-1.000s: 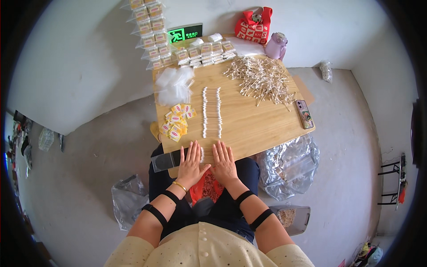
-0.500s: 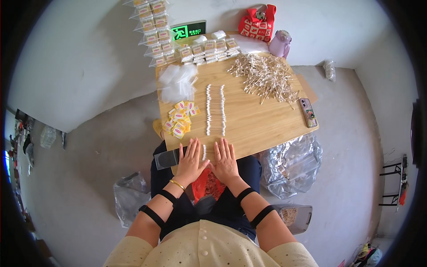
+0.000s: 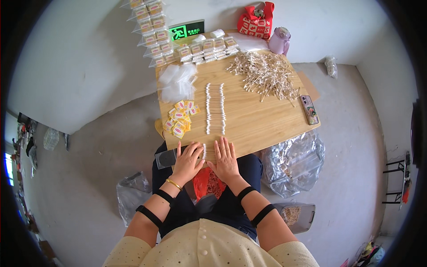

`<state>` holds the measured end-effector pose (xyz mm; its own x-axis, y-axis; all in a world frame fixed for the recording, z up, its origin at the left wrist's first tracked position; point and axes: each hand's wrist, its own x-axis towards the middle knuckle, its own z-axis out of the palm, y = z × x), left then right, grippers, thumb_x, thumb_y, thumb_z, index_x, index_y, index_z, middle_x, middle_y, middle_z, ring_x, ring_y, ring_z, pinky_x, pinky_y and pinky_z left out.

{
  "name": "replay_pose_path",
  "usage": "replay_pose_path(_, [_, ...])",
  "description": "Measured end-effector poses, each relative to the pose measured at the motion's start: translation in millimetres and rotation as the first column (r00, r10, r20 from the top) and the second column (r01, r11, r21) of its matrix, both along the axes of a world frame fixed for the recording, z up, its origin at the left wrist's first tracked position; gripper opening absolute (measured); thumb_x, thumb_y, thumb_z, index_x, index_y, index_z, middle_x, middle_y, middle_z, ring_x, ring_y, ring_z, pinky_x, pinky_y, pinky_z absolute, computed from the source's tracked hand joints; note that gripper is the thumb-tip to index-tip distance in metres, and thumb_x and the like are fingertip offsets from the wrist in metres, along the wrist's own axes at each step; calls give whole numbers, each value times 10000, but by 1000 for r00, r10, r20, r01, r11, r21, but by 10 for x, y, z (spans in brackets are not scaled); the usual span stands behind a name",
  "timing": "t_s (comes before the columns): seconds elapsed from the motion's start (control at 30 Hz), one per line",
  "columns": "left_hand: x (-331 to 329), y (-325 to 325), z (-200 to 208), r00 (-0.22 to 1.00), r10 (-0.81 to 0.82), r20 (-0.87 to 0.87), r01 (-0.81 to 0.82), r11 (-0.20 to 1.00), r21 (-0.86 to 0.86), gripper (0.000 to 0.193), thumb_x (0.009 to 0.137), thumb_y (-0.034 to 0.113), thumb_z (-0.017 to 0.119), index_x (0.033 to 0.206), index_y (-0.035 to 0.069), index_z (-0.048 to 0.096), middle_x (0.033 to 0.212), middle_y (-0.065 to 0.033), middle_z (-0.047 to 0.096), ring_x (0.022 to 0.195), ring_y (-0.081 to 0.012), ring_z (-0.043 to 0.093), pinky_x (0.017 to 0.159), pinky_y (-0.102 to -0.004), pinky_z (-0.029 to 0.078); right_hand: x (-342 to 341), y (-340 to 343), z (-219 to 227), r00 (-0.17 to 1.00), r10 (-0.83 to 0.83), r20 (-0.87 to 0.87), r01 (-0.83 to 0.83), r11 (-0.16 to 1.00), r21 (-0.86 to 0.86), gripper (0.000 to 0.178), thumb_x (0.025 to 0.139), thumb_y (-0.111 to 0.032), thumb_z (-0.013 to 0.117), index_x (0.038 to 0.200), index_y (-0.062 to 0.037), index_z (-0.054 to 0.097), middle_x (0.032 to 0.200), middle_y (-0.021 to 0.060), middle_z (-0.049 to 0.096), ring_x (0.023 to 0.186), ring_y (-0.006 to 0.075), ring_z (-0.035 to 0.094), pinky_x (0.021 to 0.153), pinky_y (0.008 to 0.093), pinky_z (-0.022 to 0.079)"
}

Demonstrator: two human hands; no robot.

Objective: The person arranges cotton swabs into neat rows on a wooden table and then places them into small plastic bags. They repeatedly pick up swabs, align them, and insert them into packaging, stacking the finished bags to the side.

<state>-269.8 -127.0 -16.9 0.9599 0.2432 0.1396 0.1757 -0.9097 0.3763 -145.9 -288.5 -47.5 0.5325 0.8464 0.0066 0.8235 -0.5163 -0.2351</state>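
A short row of cotton swabs [image 3: 208,152] lies side by side at the table's near edge, between my two hands. My left hand [image 3: 187,161] rests at its left end, fingers apart and slightly bent, the tips by the white swab heads. Flat on the right side, my right hand [image 3: 226,161] has its fingers stretched out and covers the swabs' other ends. Neither hand grips anything. Just beyond, a longer neat column of cotton swabs [image 3: 215,109] runs up the table. A dark flat piece in clear plastic [image 3: 166,159] sits left of my left hand, partly behind it.
Yellow-and-white cards [image 3: 180,118] and clear plastic bags [image 3: 177,84] lie at the left. Packed swabs [image 3: 207,50] line the far edge. A loose swab heap [image 3: 267,73], a phone [image 3: 309,110] and a purple jug [image 3: 279,41] are at the right. A red bag [image 3: 209,183] hangs below.
My left hand has shifted slightly left, and its fingers have bent and drawn back from the table. My right hand stays flat in nearly the same place. The view has tilted slightly.
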Motion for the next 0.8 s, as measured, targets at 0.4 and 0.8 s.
replay_pose_path(0.4, [-74,-33,16,999,-28,-26,30,997,68,539,976,369,649,1426,84,565,1477,-97,530,1446,-289,457,1275,-633,88,-1,4,5,1000,-4,-3,4,1000,-5,942,990,-598,529,1637,17,227,1717,230,183,1615,353,109,1307,526,81])
replay_pose_path(0.8, [-141,-85,28,999,-27,-42,30,997,71,561,976,401,639,1434,89,556,1498,-130,500,1465,-306,422,1277,-621,94,4,-6,-11,1000,-1,-16,2,998,63,956,970,-559,590,1630,30,227,1706,249,193,1607,372,134,1303,531,103])
